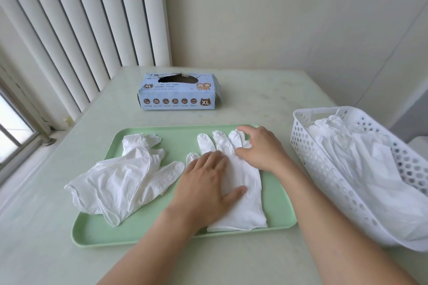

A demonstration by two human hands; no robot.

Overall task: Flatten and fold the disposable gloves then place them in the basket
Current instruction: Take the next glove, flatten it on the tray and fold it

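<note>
A white disposable glove (245,201) lies spread flat on the right half of a pale green tray (176,238), fingers pointing away from me. My left hand (206,183) presses flat on its palm area with straight fingers. My right hand (259,148) rests on the glove's finger end, its index finger and thumb bent around one glove finger. A crumpled pile of white gloves (125,176) sits on the tray's left half and hangs over its left edge. The white perforated basket (301,136) stands at the right and holds several white gloves.
A light blue glove box (177,96) marked XL, with a torn top opening, stands behind the tray on the pale table. Vertical blinds and a window sill run along the left. A wall closes the far side.
</note>
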